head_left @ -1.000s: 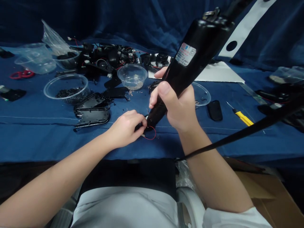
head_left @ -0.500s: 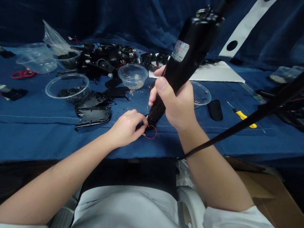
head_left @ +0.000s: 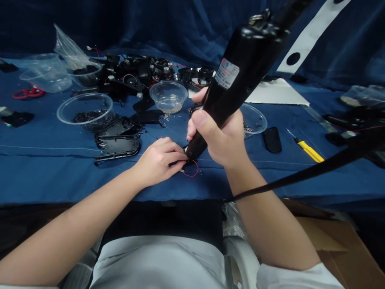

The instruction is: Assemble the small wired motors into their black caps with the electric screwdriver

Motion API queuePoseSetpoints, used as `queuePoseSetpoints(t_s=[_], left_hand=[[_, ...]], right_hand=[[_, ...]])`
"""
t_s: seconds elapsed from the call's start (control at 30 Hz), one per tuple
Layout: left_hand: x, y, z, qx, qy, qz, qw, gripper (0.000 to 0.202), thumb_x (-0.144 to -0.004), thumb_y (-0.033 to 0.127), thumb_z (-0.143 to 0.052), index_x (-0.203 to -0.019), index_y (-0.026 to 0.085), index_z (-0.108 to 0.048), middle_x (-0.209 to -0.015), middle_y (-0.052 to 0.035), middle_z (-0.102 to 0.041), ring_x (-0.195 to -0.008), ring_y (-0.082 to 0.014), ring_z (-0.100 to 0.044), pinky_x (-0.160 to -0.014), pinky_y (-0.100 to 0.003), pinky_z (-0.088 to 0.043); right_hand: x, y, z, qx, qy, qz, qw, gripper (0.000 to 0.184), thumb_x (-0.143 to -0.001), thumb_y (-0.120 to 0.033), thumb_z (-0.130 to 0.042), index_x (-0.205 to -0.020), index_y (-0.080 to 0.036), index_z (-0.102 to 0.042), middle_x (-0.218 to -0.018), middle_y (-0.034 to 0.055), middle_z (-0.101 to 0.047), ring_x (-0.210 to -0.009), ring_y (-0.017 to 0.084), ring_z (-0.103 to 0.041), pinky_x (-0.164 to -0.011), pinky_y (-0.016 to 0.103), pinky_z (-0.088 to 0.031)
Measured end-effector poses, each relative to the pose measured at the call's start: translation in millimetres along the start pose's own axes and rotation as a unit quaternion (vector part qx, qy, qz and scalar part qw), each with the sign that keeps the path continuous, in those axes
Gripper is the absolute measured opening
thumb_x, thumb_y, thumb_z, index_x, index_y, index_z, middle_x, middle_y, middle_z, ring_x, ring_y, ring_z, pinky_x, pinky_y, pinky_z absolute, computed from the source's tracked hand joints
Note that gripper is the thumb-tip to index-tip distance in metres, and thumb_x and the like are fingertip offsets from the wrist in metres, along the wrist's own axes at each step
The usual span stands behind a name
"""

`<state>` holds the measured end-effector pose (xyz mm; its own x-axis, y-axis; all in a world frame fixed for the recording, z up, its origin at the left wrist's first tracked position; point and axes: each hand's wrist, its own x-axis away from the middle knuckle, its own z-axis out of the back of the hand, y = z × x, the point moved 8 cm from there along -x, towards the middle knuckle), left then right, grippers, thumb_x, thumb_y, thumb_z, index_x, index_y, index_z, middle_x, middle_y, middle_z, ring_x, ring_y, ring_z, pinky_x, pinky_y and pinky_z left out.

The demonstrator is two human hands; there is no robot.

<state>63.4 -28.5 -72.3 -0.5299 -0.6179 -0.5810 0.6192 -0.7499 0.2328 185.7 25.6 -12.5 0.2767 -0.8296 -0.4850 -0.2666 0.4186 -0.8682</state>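
Note:
My right hand (head_left: pixel 221 134) is wrapped round a black electric screwdriver (head_left: pixel 237 76) with a white label, tilted so its tip end points down and left. My left hand (head_left: pixel 164 160) pinches a small dark part with a thin red wire (head_left: pixel 197 168) right at the screwdriver's lower end. Fingers and tool hide most of that part, and the bit itself cannot be seen. Black plastic housing halves (head_left: pixel 118 144) lie to the left of my left hand. Beyond the hands stands a clear tub (head_left: pixel 168 96) with small screws in it.
A tub of dark bits (head_left: pixel 86 108) and red scissors (head_left: pixel 28 93) are at left. A heap of black parts (head_left: pixel 138 74) lies at the back. On the right are a black cover (head_left: pixel 272 139), a yellow-handled screwdriver (head_left: pixel 309 150) and a strap-like black cord (head_left: pixel 300 174) crossing over my forearm.
The electric screwdriver's upper end has shifted slightly right and down, and my right hand has sunk a little. The black cord has swung lower. My left hand stays nearly in place.

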Motion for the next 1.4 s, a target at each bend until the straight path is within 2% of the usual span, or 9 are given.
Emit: queuePoseSetpoints(t_s=[0.1,0.43,0.7,0.93,1.13,1.3,1.4], left_hand=[[0,-1,-0.2,-0.012,-0.004,-0.003,1.000,0.012,-0.096,0.023,-0.068,-0.095,0.022,-0.080,-0.095,-0.0063,-0.076,-0.086,-0.0212,-0.066,-0.080,-0.039,-0.054],[-3,-4,-6.7,-0.035,-0.076,-0.048,0.995,0.018,-0.101,0.027,-0.063,-0.098,0.023,-0.080,-0.098,-0.0067,-0.074,-0.089,-0.0204,-0.069,-0.081,-0.037,-0.051],[-4,-4,-2.7,-0.004,-0.025,-0.058,0.998,0.014,-0.098,0.025,-0.067,-0.093,0.022,-0.080,-0.092,-0.0057,-0.075,-0.083,-0.0185,-0.070,-0.077,-0.035,-0.054],[-4,-7,-3.4,0.021,-0.020,-0.037,0.999,0.014,-0.097,0.024,-0.068,-0.092,0.022,-0.081,-0.091,-0.0058,-0.074,-0.084,-0.0190,-0.069,-0.079,-0.035,-0.056],[-4,-8,-2.4,0.042,-0.020,-0.024,0.999,0.013,-0.095,0.021,-0.069,-0.089,0.020,-0.081,-0.091,-0.0068,-0.074,-0.086,-0.0201,-0.070,-0.081,-0.036,-0.059],[-4,-10,-3.3,0.057,-0.020,-0.011,0.998,0.013,-0.093,0.019,-0.071,-0.085,0.020,-0.081,-0.093,-0.0059,-0.074,-0.086,-0.0189,-0.069,-0.079,-0.033,-0.059],[-4,-11,-4.3,0.071,-0.009,-0.010,0.997,0.012,-0.093,0.019,-0.072,-0.085,0.021,-0.080,-0.092,-0.0051,-0.074,-0.085,-0.0182,-0.070,-0.080,-0.032,-0.059]], right_hand=[[-2,2,0,-0.013,-0.003,-0.002,1.000,0.044,-0.081,-0.064,-0.079,-0.104,-0.031,-0.060,-0.072,-0.0053,-0.061,-0.063,0.016,-0.065,-0.063,0.035,-0.061],[-8,5,1,-0.003,0.000,-0.020,1.000,0.046,-0.080,-0.066,-0.078,-0.101,-0.030,-0.058,-0.070,-0.0055,-0.062,-0.059,0.014,-0.063,-0.060,0.032,-0.059],[-7,6,0,-0.014,-0.012,-0.008,1.000,0.044,-0.082,-0.062,-0.078,-0.102,-0.028,-0.058,-0.071,-0.0053,-0.060,-0.059,0.014,-0.063,-0.060,0.032,-0.057],[-7,4,-1,-0.023,-0.030,-0.010,0.999,0.040,-0.083,-0.058,-0.080,-0.095,-0.026,-0.060,-0.069,-0.0049,-0.063,-0.060,0.013,-0.064,-0.061,0.031,-0.057],[-7,1,-5,-0.012,-0.060,0.006,0.998,0.048,-0.082,-0.060,-0.081,-0.111,-0.027,-0.062,-0.073,-0.0048,-0.067,-0.063,0.015,-0.066,-0.065,0.033,-0.058],[-7,4,-6,-0.022,-0.090,0.019,0.996,0.045,-0.083,-0.055,-0.081,-0.111,-0.024,-0.063,-0.076,-0.0033,-0.068,-0.068,0.016,-0.069,-0.066,0.033,-0.058],[-7,3,-7,-0.039,-0.109,0.036,0.993,0.047,-0.083,-0.056,-0.081,-0.111,-0.024,-0.061,-0.073,-0.0045,-0.068,-0.063,0.015,-0.067,-0.062,0.032,-0.057]])
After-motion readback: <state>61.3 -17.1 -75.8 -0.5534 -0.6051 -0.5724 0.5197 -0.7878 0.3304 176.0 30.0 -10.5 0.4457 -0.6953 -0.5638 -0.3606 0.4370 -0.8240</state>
